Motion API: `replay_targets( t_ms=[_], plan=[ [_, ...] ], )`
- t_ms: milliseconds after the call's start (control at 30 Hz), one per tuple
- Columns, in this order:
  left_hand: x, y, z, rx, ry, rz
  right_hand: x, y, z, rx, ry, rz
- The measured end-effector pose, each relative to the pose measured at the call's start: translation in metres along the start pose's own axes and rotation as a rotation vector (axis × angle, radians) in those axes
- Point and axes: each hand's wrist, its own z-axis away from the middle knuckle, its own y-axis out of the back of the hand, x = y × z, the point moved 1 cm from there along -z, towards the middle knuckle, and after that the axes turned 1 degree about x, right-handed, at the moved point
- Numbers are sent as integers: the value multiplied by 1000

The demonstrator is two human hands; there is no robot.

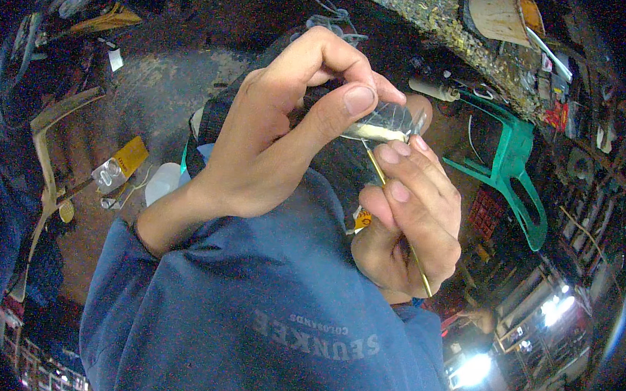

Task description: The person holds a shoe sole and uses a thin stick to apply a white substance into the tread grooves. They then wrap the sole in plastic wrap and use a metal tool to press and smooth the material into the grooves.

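Note:
My left hand pinches a small, dark glossy piece between thumb and fingers, up in front of my chest. Along its lower side runs a pale cream strip. What exactly the piece is, I cannot make out. Closed round a thin brass-coloured rod, my right hand sits just below and to the right. The rod's narrow tip reaches up to the cream strip, and its other end sticks out under the palm. My right fingertips lie against the right end of the piece.
A green plastic chair is at the right. A stained bucket rests on a rough, littered surface at the far right. To the left are a brown curved frame and a yellow-and-white packet.

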Motion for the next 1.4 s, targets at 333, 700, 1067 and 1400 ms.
replay_targets(
  t_ms=[333,700,1067,1400],
  plan=[
    [1,0,1,-8,-18,-33,-3,4,-2,-103,10,94],
    [-1,-1,2,-27,-49,-69,-1,1,-1,-64,19,90],
    [-3,-4,4,-22,-49,-86,-4,-4,0,34,-21,97],
    [-3,-4,6,-24,-97,-147,-8,-3,1,48,-41,91]
  ],
)
